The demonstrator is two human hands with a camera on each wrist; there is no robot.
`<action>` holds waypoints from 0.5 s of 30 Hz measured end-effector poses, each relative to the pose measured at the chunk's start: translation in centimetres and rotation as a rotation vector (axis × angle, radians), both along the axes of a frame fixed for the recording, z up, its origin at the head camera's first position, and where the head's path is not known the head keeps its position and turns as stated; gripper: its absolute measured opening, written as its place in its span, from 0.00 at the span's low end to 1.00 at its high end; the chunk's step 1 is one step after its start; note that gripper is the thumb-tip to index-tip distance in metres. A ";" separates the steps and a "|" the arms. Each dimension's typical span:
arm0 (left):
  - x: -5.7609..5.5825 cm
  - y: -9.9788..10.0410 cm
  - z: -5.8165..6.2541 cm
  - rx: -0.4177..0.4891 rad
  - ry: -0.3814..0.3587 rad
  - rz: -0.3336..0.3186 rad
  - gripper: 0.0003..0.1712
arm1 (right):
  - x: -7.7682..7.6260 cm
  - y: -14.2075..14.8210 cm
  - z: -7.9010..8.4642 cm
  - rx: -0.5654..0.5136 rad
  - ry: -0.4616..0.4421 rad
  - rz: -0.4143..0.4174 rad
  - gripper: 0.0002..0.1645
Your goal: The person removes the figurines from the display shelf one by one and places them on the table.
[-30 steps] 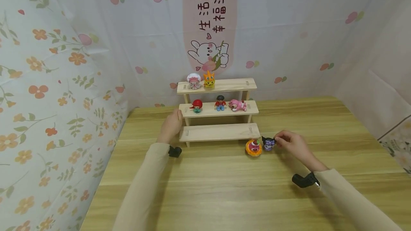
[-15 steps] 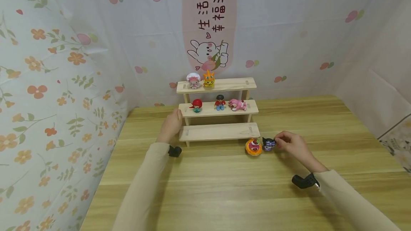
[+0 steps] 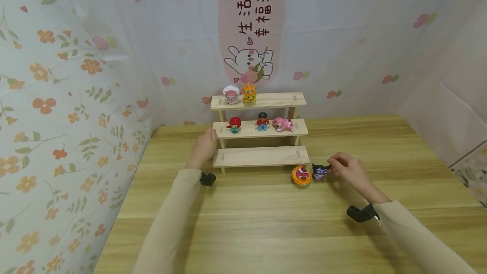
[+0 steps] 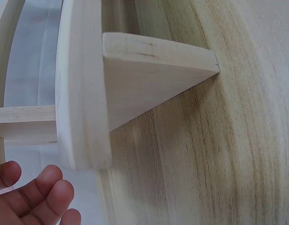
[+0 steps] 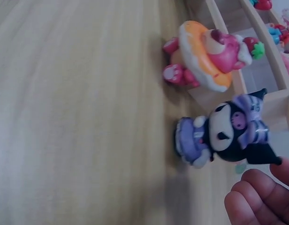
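Observation:
My right hand (image 3: 350, 172) pinches the tip of one black ear on a small figurine in a purple dress and bow (image 5: 229, 131). The figurine stands upright on the table. Beside it sits a pink bear figurine in an orange ring (image 5: 201, 56), a strawberry on its head. At the other side, my left hand (image 3: 203, 149) holds the left end of the middle board of a three-step wooden display shelf (image 3: 262, 156); its curled fingertips (image 4: 50, 187) show close to the boards in the left wrist view.
On the top step are a white-capped pink figurine (image 3: 231, 95) and an orange-yellow one (image 3: 249, 94). The middle step carries a red-haired figurine (image 3: 234, 124), one in a red jacket (image 3: 262, 121) and a lying pink one (image 3: 283, 124). Patterned cloth (image 3: 171, 45) hangs behind.
The head view shifts slightly. Both hands stay nearly in place; more of the black ear shows between the figurine's head and my right fingertips.

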State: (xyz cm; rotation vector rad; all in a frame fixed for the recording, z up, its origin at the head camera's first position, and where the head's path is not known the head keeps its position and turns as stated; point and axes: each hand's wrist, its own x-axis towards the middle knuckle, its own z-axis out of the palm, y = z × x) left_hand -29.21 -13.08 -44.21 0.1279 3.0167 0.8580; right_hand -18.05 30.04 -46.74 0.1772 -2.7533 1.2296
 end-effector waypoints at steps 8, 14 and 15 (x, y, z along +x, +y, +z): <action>0.0 0.0 0.2 0.009 0.008 -0.022 0.27 | -0.7 -0.4 1.0 0.051 0.006 0.007 0.19; 0.0 -0.2 -0.1 0.020 0.020 -0.026 0.27 | -1.4 -1.2 2.4 0.049 0.007 0.035 0.20; -0.1 -0.2 -0.1 0.022 0.024 -0.027 0.26 | -1.6 -1.3 2.7 0.053 0.007 0.040 0.20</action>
